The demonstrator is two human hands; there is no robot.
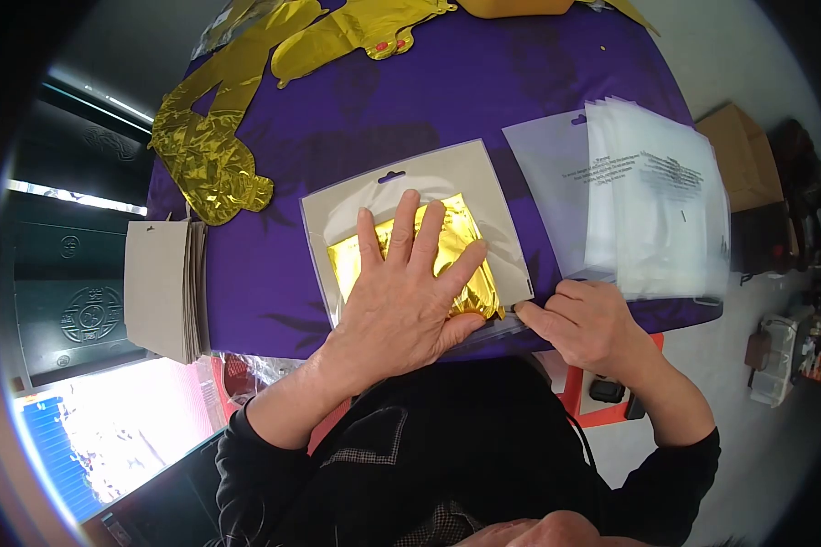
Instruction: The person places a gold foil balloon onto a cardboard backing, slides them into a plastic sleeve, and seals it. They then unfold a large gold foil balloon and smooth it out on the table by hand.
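The gold packet point(456, 232) lies near the middle of the table's near side, on one beige card point(479, 173) with a slot at its far edge. Clear film point(485, 335) shows at the card's near edge. You have your left hand point(401, 283) spread wide and flat over the packet, fingers apart, pressing on it without gripping. Your right hand point(588, 328) is curled, its thumb just beside the near right corner of the card; you cannot tell from here whether it pinches anything.

To your right lies one pile of clear bags point(666, 219), too overlapped to count. At the left edge you have one stack of cards point(160, 283), packed too tightly to count. Beyond, at the far left, are at least two gold foil pieces point(214, 164), one bearing two red spots point(390, 46). One yellow tub point(515, 7) sits at the far edge of the purple cloth point(465, 91).
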